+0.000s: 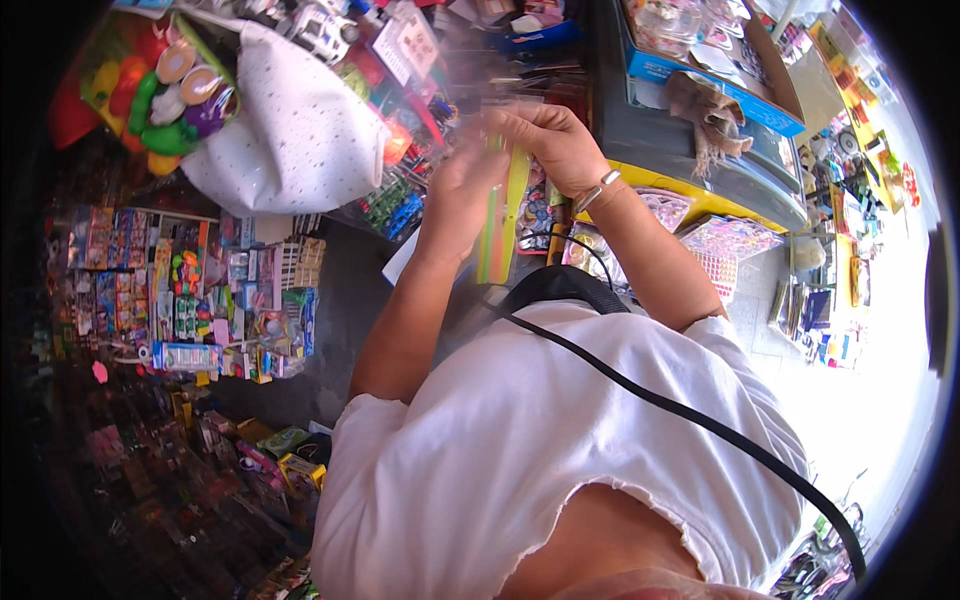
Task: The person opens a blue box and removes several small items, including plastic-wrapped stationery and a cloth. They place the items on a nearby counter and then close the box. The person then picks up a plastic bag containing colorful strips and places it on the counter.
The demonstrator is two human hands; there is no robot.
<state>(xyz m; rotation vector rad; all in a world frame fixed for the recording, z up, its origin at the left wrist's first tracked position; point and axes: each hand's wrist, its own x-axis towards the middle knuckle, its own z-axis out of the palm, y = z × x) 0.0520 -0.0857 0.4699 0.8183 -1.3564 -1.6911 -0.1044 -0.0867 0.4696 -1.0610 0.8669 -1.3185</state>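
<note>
My right hand (551, 142), with a metal cuff bracelet (598, 190) at its wrist, pinches the upper end of a bundle of thin plastic strips (512, 217). The strips are translucent yellow-green with some orange and green, and hang down towards my waist. My left hand (469, 180) is blurred and closes around the strips' left side, its fingers close to my right fingertips. A sheet of clear plastic seems to show above my fingers, but blur hides its shape. Beneath my hands lie several small packaged goods.
A white spotted cloth (292, 135) and a bag of colourful toy food (161, 97) stand at upper left. Right of my hands, a blue cardboard box (720, 94) and a brown rag (705, 112) rest on a dark rounded surface (645, 142). A black strap (675, 405) crosses my shirt.
</note>
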